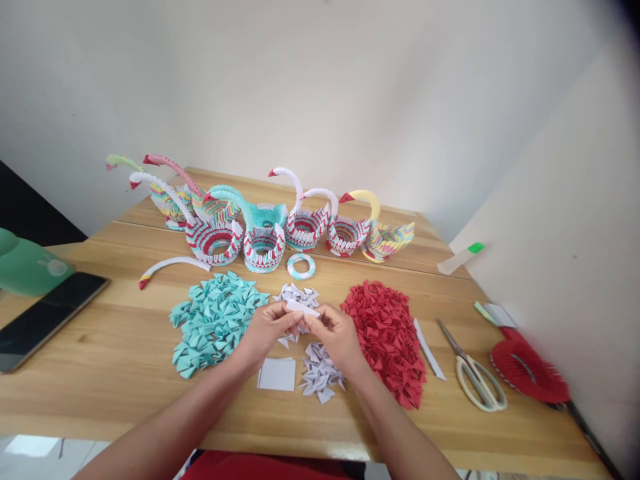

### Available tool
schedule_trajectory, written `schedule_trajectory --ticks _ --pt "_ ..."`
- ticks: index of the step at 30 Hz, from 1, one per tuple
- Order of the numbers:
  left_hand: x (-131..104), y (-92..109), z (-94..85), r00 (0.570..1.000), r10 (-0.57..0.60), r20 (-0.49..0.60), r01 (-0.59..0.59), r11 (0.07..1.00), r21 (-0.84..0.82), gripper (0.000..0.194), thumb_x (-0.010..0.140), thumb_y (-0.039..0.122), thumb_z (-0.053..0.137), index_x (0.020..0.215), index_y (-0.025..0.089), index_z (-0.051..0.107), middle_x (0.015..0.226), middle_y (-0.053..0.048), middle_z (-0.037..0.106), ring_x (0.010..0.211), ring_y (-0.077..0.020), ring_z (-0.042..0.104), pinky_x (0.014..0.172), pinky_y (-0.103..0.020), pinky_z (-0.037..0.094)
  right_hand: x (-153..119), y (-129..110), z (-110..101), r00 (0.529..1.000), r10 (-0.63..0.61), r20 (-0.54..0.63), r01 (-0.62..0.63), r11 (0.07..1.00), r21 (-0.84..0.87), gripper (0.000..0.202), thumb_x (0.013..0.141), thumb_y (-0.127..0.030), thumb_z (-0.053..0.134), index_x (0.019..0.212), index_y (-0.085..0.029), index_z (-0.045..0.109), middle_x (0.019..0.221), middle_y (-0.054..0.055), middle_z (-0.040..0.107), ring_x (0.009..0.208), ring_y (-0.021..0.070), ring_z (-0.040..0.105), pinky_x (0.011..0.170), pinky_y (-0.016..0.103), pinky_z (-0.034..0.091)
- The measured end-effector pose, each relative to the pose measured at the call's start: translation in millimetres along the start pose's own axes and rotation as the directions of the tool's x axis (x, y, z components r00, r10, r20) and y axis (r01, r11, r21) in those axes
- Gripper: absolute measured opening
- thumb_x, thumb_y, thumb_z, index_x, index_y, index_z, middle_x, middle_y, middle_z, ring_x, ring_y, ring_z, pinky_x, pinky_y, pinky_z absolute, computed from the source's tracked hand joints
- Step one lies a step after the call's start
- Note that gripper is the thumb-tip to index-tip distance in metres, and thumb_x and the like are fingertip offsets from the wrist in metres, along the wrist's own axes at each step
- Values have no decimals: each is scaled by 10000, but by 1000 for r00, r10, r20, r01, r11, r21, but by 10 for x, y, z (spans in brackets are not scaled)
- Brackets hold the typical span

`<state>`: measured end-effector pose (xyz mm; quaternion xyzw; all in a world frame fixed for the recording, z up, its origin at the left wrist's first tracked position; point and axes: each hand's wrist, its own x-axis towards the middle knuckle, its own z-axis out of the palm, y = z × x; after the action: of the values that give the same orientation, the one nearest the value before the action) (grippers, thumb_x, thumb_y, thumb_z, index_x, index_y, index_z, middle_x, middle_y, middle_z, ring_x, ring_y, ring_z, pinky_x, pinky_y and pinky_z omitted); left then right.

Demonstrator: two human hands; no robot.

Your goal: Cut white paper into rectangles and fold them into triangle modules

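Note:
Between my two hands a small folded strip of white paper (pixel 303 308) is held above the table. My left hand (pixel 267 328) pinches its left end, and my right hand (pixel 336 331) pinches the right end. Below them lies a stack of white paper squares (pixel 277 375). Folded white paper triangles form one pile (pixel 323 373) beside that stack and another pile (pixel 299 292) behind my fingers, partly hidden. A heap of teal triangles (pixel 217 320) is left of my hands. On the right is a heap of red triangles (pixel 385 337).
Several folded-paper swans (pixel 215 240) stand along the back, with a teal-and-white paper ring (pixel 301 267) in front. A phone (pixel 50 320) and green object (pixel 33 263) are at left. Scissors (pixel 475 373), a glue-like tube (pixel 461 259) and a red paper piece (pixel 530 367) are at right.

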<state>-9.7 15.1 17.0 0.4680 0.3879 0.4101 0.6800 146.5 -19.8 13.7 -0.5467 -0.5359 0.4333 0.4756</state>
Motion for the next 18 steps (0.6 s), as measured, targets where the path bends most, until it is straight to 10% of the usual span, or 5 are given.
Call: schedule_trajectory --ticks 10,14,18 --pt "-13 -24 -23 1000 27 -7 -27 999 -38 294 744 398 717 616 145 639 566 -12 611 552 -118 506 576 -234 395 50 1 -20 1000 8 9 -7 1000 -11 221 786 -353 643 664 -180 581 607 -26 573 572 126 506 554 226 401" --pt "9 -27 -63 999 23 -30 -27 992 -125 261 767 369 707 657 139 650 601 -12 603 555 -111 501 580 -232 388 -105 -385 -114 998 -53 -34 49 994 -103 260 851 -354 568 658 -189 626 619 10 614 573 147 545 549 250 421" --pt "17 -17 -72 999 16 -46 -23 989 -148 254 749 359 721 638 147 636 603 -2 597 545 -103 489 573 -228 379 -653 -966 -235 934 -205 292 252 958 -135 263 896 -404 512 743 -316 707 657 20 665 602 187 611 554 309 463"
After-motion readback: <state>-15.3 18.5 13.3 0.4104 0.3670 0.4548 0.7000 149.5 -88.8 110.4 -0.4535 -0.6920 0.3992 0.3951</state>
